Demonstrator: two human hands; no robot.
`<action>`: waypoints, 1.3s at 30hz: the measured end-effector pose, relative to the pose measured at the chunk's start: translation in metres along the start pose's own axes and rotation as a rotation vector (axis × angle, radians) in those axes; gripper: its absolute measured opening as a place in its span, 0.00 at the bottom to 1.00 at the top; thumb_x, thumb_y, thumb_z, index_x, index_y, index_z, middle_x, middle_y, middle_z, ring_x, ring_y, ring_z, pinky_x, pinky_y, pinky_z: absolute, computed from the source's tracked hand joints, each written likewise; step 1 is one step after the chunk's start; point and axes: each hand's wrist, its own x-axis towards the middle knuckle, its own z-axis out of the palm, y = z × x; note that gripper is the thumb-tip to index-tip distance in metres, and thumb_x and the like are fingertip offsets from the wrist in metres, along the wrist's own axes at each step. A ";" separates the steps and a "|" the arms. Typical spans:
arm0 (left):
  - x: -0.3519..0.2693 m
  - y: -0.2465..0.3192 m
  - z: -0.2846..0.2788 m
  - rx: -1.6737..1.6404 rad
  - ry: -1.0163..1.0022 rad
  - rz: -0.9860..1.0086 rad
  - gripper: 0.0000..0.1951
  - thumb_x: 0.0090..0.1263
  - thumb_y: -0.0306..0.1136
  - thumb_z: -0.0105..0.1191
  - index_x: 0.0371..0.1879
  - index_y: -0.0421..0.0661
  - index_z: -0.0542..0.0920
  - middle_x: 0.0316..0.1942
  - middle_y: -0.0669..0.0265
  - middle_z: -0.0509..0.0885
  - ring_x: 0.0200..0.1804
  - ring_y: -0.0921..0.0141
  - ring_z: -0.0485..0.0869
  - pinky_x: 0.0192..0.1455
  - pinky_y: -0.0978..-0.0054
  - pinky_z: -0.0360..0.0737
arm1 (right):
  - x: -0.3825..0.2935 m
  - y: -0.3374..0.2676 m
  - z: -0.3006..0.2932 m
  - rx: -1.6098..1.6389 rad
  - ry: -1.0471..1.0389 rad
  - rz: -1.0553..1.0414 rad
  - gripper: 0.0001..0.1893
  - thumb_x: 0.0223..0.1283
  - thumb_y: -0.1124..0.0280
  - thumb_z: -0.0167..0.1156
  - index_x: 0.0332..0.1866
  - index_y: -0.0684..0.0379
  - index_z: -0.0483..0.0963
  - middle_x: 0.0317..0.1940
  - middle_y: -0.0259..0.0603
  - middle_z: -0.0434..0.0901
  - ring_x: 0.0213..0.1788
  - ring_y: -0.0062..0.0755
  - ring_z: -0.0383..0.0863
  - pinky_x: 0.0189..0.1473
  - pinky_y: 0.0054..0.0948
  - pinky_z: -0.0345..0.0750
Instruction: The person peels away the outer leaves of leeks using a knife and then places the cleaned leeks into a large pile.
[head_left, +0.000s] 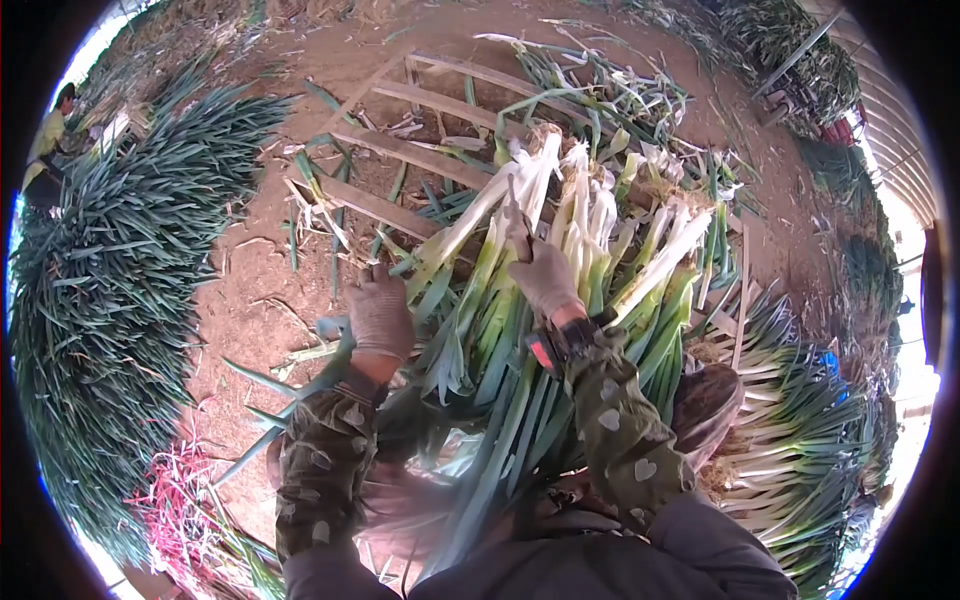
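Note:
My gloved right hand (551, 279) is closed around a knife (517, 229), its blade pointing away from me over the white stalks. Beneath it lies a pile of leeks (581, 217), with root ends away from me and green leaves towards my lap. Left of the pile is my gloved left hand (381, 313), fingers curled down beside a leek's leaves (435, 292). Blurred green leaves (337, 367) pass under its wrist. Whether those fingers grip anything is hidden by the back of the hand.
A slatted wooden frame (450, 109) lies on the bare soil under the leeks, strewn with peelings (630, 90). Large leek heaps stand left (112, 270) and right (787, 442). Red-pink ties (180, 502) lie at lower left. A person (49, 142) is at far left.

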 end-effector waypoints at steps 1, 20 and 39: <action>0.004 0.004 0.000 -0.008 0.009 0.008 0.13 0.52 0.30 0.61 0.38 0.48 0.85 0.47 0.61 0.79 0.54 0.61 0.78 0.52 0.57 0.72 | -0.009 0.009 -0.008 -0.005 0.013 0.001 0.17 0.50 0.64 0.63 0.41 0.67 0.79 0.28 0.53 0.81 0.30 0.44 0.82 0.39 0.36 0.77; 0.012 0.050 0.033 -0.550 -0.133 -0.112 0.19 0.50 0.38 0.71 0.39 0.42 0.84 0.35 0.48 0.86 0.41 0.50 0.86 0.45 0.56 0.82 | -0.092 0.082 -0.049 0.137 0.006 -0.111 0.15 0.52 0.69 0.65 0.41 0.66 0.73 0.24 0.48 0.74 0.27 0.37 0.74 0.36 0.34 0.75; 0.035 0.091 -0.010 -0.451 -0.241 -0.011 0.13 0.55 0.32 0.65 0.38 0.43 0.82 0.38 0.48 0.86 0.46 0.47 0.85 0.50 0.54 0.80 | -0.155 0.129 -0.120 0.234 -0.031 -0.115 0.19 0.55 0.70 0.62 0.52 0.66 0.74 0.28 0.50 0.76 0.30 0.29 0.73 0.39 0.30 0.76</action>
